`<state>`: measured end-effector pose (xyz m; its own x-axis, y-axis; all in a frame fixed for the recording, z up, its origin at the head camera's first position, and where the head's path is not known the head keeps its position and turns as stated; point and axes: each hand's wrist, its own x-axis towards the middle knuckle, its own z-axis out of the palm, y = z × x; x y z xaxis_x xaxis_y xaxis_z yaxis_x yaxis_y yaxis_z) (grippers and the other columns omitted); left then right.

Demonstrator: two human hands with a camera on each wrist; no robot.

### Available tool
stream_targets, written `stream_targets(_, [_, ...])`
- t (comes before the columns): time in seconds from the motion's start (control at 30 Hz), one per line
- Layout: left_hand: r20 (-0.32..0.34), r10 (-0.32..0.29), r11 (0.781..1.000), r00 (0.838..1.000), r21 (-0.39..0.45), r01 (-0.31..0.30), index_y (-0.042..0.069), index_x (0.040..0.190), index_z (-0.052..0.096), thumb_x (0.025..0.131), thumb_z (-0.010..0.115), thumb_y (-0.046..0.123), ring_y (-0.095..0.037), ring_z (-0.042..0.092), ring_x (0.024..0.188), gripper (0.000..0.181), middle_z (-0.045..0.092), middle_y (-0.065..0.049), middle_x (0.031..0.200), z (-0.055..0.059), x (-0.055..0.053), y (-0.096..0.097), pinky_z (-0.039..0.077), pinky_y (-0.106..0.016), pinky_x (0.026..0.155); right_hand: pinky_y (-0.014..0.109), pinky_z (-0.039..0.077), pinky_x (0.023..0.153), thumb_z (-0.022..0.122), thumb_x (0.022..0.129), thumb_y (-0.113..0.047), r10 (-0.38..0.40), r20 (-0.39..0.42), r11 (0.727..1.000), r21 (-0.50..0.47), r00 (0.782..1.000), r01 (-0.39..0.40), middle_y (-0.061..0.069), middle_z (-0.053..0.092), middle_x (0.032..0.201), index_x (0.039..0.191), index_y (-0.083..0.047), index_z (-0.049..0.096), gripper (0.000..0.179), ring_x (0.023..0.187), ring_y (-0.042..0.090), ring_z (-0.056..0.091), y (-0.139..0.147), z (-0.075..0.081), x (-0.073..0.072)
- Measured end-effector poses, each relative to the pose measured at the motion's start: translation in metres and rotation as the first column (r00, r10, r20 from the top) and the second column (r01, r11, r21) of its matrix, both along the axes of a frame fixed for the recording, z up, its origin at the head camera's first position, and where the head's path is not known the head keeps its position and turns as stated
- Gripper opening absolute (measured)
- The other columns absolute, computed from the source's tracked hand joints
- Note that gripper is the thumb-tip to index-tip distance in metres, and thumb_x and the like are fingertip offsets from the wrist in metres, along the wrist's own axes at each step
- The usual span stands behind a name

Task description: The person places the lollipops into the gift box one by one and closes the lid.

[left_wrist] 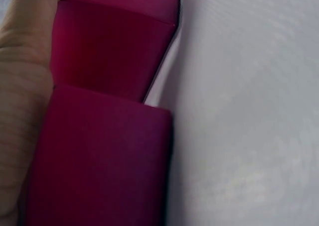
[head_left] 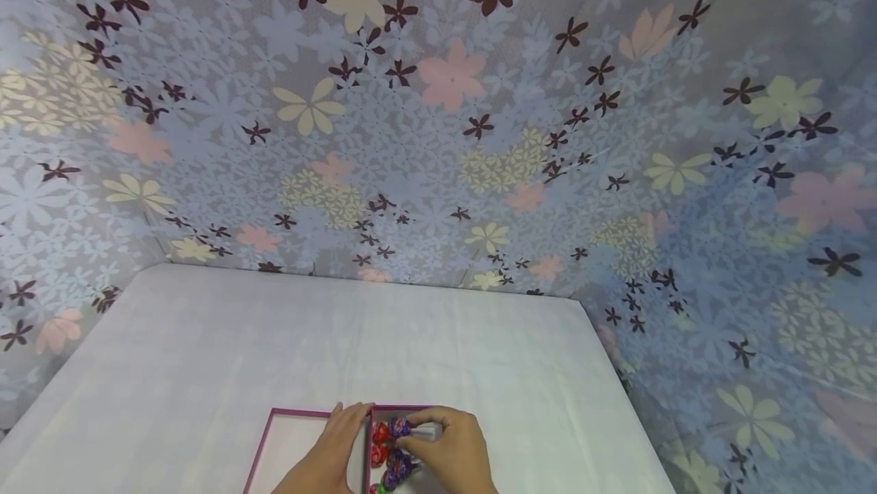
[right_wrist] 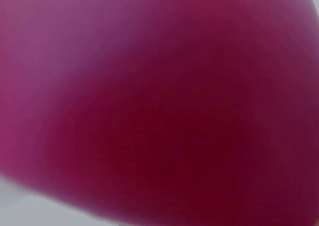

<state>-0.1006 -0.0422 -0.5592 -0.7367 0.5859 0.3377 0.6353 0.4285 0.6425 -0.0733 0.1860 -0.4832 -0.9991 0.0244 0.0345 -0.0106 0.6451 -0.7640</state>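
Observation:
Low in the head view, an open magenta-edged box (head_left: 406,406) lies on the table, with wrapped lollipops in its right part. My right hand (head_left: 457,444) reaches over that part, thumb and index finger pinching a purple-wrapped lollipop (head_left: 399,427); a whitish stick shows under the fingers. Red-wrapped lollipops (head_left: 379,454) and another purple one (head_left: 396,471) lie beside it. My left hand (head_left: 329,452) lies over the left part, fingers extended, fingertips at the middle edge. In the left wrist view its side runs along the magenta wall (left_wrist: 99,156). Blurred magenta (right_wrist: 189,136) fills the right wrist view.
The box's left part (head_left: 294,433) has a pale inside and a thin magenta rim. A green wrapper (head_left: 378,489) shows at the bottom edge of the head view. A white cloth (head_left: 356,342) covers the table, with flowered fabric (head_left: 425,197) hanging behind and at the sides.

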Motion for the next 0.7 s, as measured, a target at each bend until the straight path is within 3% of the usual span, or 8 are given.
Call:
stream_targets(0.33, [-0.046, 0.012, 1.000, 0.999, -0.007, -0.012, -0.013, 0.142, 0.038, 0.069, 0.077, 0.074, -0.044, 0.050, 0.124, 0.119, 0.054, -0.027, 0.134, 0.0006, -0.0003, 0.0001, -0.014, -0.005, 0.110, 0.049, 0.059, 0.086, 0.092, 0.064, -0.042, -0.004, -0.001, 0.997, 0.081, 1.000, 0.004, -0.013, 0.077, 0.090, 0.084, -0.029, 0.079, 0.027, 0.094, 0.019, 0.073, 0.0022, -0.0049, 0.0001])
stream_targets(0.57, [-0.201, 0.009, 1.000, 0.979, 0.010, -0.007, -0.014, 0.138, 0.040, 0.077, 0.062, 0.081, -0.043, 0.053, 0.118, 0.115, 0.056, -0.028, 0.130, -0.0050, -0.0025, 0.0004, -0.013, -0.007, 0.113, 0.048, 0.059, 0.080, 0.093, 0.065, -0.039, -0.013, 0.017, 0.982, 0.186, 1.000, 0.010, -0.010, 0.076, 0.087, 0.083, -0.026, 0.080, 0.026, 0.089, 0.022, 0.073, 0.0030, -0.0068, 0.0002])
stream_targets(0.7, [-0.134, 0.007, 1.000, 0.991, -0.006, -0.008, -0.013, 0.140, 0.039, 0.076, 0.070, 0.075, -0.044, 0.051, 0.121, 0.114, 0.054, -0.027, 0.133, -0.0028, -0.0018, -0.0007, -0.015, -0.006, 0.110, 0.046, 0.059, 0.077, 0.092, 0.066, -0.037, 0.011, 0.012, 0.979, 0.204, 1.000, -0.013, -0.013, 0.075, 0.084, 0.084, -0.025, 0.080, 0.025, 0.087, 0.021, 0.073, 0.0038, -0.0085, -0.0004])
